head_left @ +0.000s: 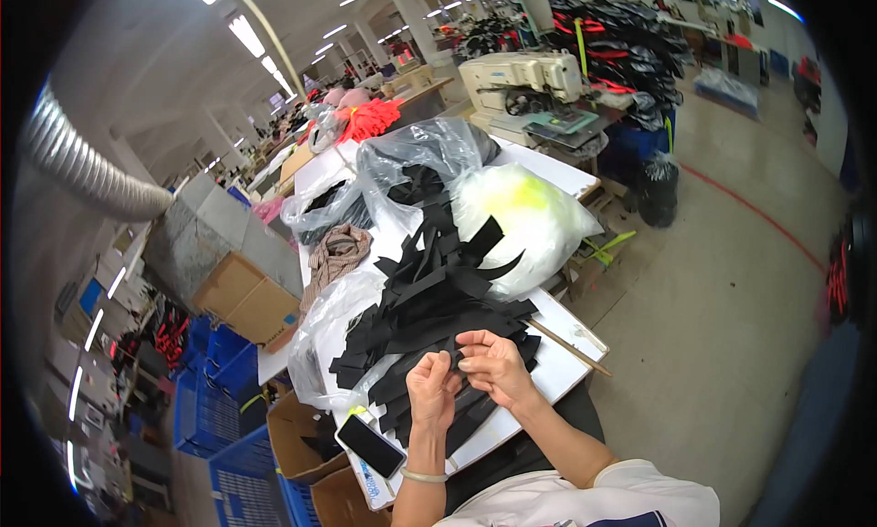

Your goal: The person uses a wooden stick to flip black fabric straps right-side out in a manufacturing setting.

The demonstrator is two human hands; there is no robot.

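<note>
My left hand [431,390] and my right hand [495,370] are held close together over the near end of a white table [557,321]. Both hands are closed in a pinch, fingertips almost meeting. Whatever lies between the fingers is too small and dark to make out against the black behind. Beneath them spreads a large heap of black fabric strips [429,294], loosely piled and overlapping. A smartphone [371,446] with a dark screen rests at the table's near left corner, beside my left forearm.
A bulging clear bag with white and yellow contents [525,221] stands right of the heap. Clear plastic [320,344] and a brown cloth [340,253] lie left. A wooden stick [571,347] juts over the right edge. Beyond is a sewing machine [521,79]; blue crates [247,490] stand lower left.
</note>
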